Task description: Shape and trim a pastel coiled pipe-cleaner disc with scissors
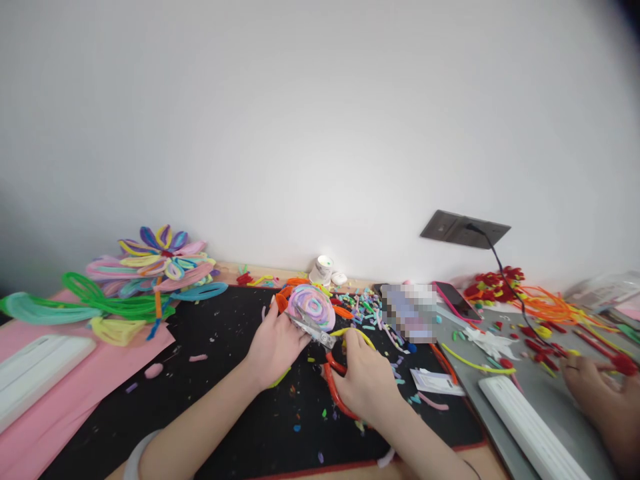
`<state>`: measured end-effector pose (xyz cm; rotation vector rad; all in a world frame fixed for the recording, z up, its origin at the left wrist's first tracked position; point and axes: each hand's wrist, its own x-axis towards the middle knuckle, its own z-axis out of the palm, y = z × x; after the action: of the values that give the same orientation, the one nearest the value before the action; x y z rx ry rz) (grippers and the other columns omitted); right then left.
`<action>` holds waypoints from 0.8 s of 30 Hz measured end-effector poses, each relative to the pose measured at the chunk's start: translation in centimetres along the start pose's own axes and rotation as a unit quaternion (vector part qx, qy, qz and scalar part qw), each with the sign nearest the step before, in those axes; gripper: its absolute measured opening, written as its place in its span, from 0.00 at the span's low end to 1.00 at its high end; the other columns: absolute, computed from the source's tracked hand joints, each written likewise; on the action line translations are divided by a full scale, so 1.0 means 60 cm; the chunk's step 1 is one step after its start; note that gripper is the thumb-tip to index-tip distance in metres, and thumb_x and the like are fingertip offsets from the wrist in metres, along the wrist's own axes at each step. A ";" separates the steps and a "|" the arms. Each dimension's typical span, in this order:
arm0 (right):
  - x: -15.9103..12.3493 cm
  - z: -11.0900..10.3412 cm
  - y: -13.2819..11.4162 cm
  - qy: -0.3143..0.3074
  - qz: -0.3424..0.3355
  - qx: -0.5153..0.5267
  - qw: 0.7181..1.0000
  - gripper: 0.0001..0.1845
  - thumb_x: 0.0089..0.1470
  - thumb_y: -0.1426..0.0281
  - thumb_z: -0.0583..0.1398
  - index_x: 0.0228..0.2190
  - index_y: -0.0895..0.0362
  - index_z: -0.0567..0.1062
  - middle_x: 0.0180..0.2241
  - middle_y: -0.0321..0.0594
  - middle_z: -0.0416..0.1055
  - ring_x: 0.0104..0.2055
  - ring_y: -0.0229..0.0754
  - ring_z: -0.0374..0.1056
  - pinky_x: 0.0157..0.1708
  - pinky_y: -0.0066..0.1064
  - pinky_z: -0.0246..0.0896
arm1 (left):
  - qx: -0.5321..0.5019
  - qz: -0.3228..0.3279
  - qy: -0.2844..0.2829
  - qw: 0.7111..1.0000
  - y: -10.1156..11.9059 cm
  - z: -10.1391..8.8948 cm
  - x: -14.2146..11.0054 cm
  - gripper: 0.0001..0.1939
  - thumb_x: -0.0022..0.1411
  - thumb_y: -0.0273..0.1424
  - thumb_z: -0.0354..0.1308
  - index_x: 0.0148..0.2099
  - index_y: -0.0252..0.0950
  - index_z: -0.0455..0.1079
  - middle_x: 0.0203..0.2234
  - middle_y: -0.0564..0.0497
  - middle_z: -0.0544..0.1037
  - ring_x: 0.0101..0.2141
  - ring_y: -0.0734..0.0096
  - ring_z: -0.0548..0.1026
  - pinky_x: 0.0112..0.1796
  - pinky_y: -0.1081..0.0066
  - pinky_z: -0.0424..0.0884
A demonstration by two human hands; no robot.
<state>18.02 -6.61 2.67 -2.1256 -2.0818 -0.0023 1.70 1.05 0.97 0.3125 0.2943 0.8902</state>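
My left hand (280, 343) is closed around the underside of a pipe-cleaner flower (316, 303), which has a pastel spiral centre and orange petals. In my right hand (367, 373) is a pair of scissors (333, 387) with orange-red handles. The scissor blades lie across the lower edge of the spiral, close to my left fingers. A yellow pipe cleaner (361, 333) passes by my right fingers; whether they pinch it is unclear. Under both hands is a black mat (240, 413) strewn with small coloured fuzzy clippings.
Finished pipe-cleaner flowers (165, 257) lie at left on pink paper (120, 373), near a white bar-shaped object (45, 373). A paper cup (323, 268) stands by the wall. At right are a phone (456, 301), a second white bar (533, 427), and another person's hand (603, 393) among red pieces.
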 end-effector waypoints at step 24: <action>0.013 -0.010 -0.033 -0.063 -0.001 -0.081 0.995 0.19 0.56 0.57 0.58 0.39 0.61 0.70 0.37 0.52 0.72 0.35 0.53 0.74 0.28 0.34 0.64 | -0.022 -0.014 -0.035 0.999 0.002 -0.005 0.001 0.30 0.65 0.47 0.44 0.63 0.36 0.57 0.56 0.43 0.71 0.60 0.61 0.63 0.60 0.61 0.53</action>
<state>16.12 -5.87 3.56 -2.2725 -2.2238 -0.0393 1.55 1.19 0.73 0.2972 0.2140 0.8561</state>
